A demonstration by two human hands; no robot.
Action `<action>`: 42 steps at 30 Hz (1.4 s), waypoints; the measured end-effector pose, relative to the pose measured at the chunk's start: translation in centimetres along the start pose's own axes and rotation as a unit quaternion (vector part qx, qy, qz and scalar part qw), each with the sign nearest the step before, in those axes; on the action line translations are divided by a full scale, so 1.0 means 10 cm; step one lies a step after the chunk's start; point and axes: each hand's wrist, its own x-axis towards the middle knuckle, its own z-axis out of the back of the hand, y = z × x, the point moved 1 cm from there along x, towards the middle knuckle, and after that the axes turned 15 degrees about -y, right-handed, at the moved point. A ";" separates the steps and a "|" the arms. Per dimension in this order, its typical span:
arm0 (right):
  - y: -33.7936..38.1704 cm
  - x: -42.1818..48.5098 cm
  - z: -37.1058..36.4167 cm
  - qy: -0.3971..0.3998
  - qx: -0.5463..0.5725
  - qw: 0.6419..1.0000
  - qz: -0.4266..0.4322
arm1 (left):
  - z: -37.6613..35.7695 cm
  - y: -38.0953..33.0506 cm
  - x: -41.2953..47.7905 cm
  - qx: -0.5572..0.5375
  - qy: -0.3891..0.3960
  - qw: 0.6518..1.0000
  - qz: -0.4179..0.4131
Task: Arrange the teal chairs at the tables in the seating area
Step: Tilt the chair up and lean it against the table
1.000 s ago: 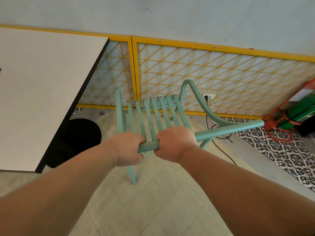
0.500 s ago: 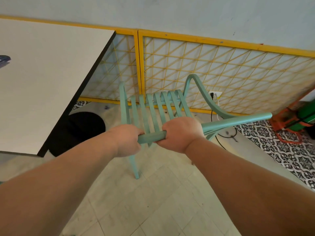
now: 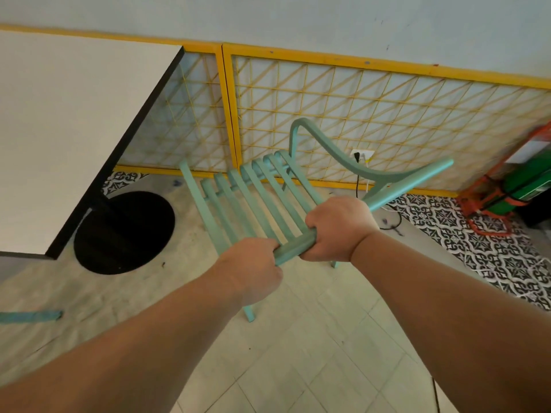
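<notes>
Gripping the chair [image 3: 259,201] by its top rail, both hands curl round the bar side by side. The left hand [image 3: 253,269] is lower on the sloping rail and the right hand [image 3: 340,231] higher, with a short bare stretch between them. Each grip is wrapped round the rail, knuckles up, fingertips hidden beneath it. The chair sits off the right edge of the table [image 3: 74,129], apart from it, with its slats running away from the hands toward the yellow grille [image 3: 357,114] on the wall. One arm curves up on its right side. A leg reaches the pale floor [image 3: 298,368] just below the left wrist; whether every leg touches cannot be told. A black round base [image 3: 125,234] lies under the table's right edge. A wall socket [image 3: 362,155] shows behind the chair's arm.
</notes>
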 end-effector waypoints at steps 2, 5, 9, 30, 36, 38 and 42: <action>-0.05 -0.03 -0.01 -0.013 -0.002 1.000 0.015 | -0.04 -0.06 -0.03 -0.003 -0.013 1.000 0.009; -0.14 -0.08 -0.02 -0.015 -0.007 1.000 0.023 | -0.12 -0.17 -0.07 -0.017 -0.022 0.999 0.026; -0.26 -0.16 -0.01 -0.003 -0.007 1.000 0.030 | -0.24 -0.34 -0.13 -0.038 -0.027 0.998 0.039; -0.56 0.00 -0.13 -0.163 0.419 0.514 -0.731 | -0.24 -0.38 -0.15 -0.061 -0.014 0.998 0.010; -0.59 0.03 -0.19 -0.134 0.319 0.600 -0.721 | -0.25 -0.41 -0.14 -0.087 -0.013 0.996 0.032; -0.62 0.03 -0.19 -0.126 0.309 0.611 -0.718 | -0.26 -0.45 -0.14 -0.091 -0.008 0.995 0.045; -0.77 0.06 -0.21 -0.127 0.296 0.623 -0.713 | -0.31 -0.61 -0.10 -0.112 -0.020 0.992 0.055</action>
